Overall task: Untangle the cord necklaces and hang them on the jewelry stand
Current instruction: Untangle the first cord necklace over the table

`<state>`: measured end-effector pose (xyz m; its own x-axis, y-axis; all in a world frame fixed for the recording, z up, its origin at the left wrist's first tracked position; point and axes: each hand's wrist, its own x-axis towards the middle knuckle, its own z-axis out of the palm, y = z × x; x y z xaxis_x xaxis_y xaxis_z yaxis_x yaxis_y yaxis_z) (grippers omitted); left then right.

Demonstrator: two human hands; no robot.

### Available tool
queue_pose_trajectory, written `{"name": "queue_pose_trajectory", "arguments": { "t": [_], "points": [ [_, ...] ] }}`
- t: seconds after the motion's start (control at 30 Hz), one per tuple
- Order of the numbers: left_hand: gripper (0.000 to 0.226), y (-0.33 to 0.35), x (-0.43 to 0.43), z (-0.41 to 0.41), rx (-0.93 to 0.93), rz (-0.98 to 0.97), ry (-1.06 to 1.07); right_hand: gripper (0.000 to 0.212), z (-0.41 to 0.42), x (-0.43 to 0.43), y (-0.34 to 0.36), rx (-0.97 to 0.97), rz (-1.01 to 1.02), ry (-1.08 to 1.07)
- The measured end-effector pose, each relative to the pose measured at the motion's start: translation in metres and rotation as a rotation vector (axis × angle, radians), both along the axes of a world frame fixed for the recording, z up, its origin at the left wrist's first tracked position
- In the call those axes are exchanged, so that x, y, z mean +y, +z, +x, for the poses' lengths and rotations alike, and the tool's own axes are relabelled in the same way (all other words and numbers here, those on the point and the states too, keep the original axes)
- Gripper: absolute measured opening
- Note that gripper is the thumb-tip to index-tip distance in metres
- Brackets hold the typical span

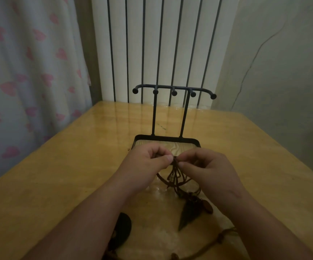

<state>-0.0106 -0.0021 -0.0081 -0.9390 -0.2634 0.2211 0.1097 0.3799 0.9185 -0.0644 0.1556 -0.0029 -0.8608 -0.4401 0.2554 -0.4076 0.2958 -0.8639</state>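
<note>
A tangle of dark brown cord necklaces [174, 175] hangs between my hands just above the table. My left hand [148, 162] pinches the top of the tangle between thumb and fingers. My right hand [206, 166] pinches the same knot from the other side. Loops droop down to a dark arrowhead pendant [186, 214] and a brown bead pendant [207, 206] lying on the table. The black jewelry stand [174, 91] rises just behind my hands, its several ball-tipped hooks bare, with its tray base [195, 142] partly hidden by my fingers.
A wooden table [67, 175] carries everything. A dark oval pendant [122, 229] lies under my left forearm, and a tan cord [225, 237] lies near the front edge. A white radiator [161, 44] stands behind the table, a heart-print curtain [30, 72] at the left.
</note>
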Motion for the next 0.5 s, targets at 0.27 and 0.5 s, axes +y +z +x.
{"name": "queue_pose_trajectory", "arguments": {
  "t": [0.27,0.5],
  "points": [
    [0.012,-0.0023,0.0001,-0.0012,0.008,-0.029,-0.005,0.006,-0.0021,-0.0009,-0.0037,0.138,0.038,-0.010],
    [0.018,-0.0042,-0.0001,-0.0032,-0.008,-0.039,-0.011,0.009,0.0009,-0.0014,-0.0043,0.352,0.216,-0.036]
  ]
}}
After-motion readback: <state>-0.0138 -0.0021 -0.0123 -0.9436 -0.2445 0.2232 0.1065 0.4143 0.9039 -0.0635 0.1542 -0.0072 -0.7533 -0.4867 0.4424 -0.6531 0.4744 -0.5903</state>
